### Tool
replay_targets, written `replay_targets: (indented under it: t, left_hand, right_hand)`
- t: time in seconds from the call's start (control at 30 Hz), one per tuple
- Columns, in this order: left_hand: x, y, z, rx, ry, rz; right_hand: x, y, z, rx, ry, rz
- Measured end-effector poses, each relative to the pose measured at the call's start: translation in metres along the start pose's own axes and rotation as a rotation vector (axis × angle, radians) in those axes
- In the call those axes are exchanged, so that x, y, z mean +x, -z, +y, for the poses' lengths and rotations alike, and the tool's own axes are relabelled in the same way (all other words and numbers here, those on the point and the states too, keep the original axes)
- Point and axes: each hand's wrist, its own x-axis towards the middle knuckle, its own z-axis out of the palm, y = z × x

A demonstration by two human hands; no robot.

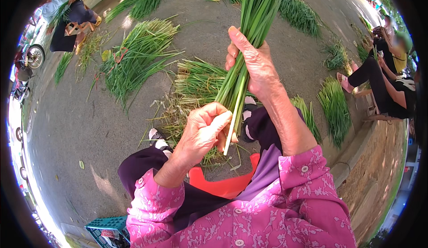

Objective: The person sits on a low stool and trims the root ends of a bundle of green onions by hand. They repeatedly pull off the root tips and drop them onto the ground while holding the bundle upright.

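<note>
A thick bunch of garlic chives [262, 10] slants across the middle, its long flat leaves running up out of view. My right hand [255, 62] is wrapped around its middle, thumb pointing up. Lower down, my left hand [209, 124] pinches at the pale stem ends, with some fingers hidden behind them. One lighter stalk [235, 124] sticks out below the others. On the ground under my hands lies a heap of chives [197, 77]. Dry yellowish leaf trimmings [174, 111] are scattered beside it, between my feet.
A red plastic stool [220, 187] is between my legs. Left stands a green plastic crate [108, 228]. Tied chives [140, 54] and more bundles [334, 111] lie on the pavement. Seated people [72, 17] work at left, others [384, 77] at right, near a curb [351, 161].
</note>
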Motion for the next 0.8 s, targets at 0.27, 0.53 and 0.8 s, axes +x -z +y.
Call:
replay_targets:
  t: [0.27,0.53,0.8]
  left_hand:
    - [0.003,0.005,-0.002,-0.111,-0.040,0.164]
    - [0.001,0.005,0.009,0.267,-0.187,0.205]
    - [0.002,0.014,0.012,0.089,-0.166,0.136]
  right_hand:
    - [0.004,0.006,-0.001,-0.022,0.005,0.057]
    - [0.004,0.008,-0.008,0.012,-0.107,0.170]
    - [0.005,0.013,-0.011,0.032,-0.198,0.063]
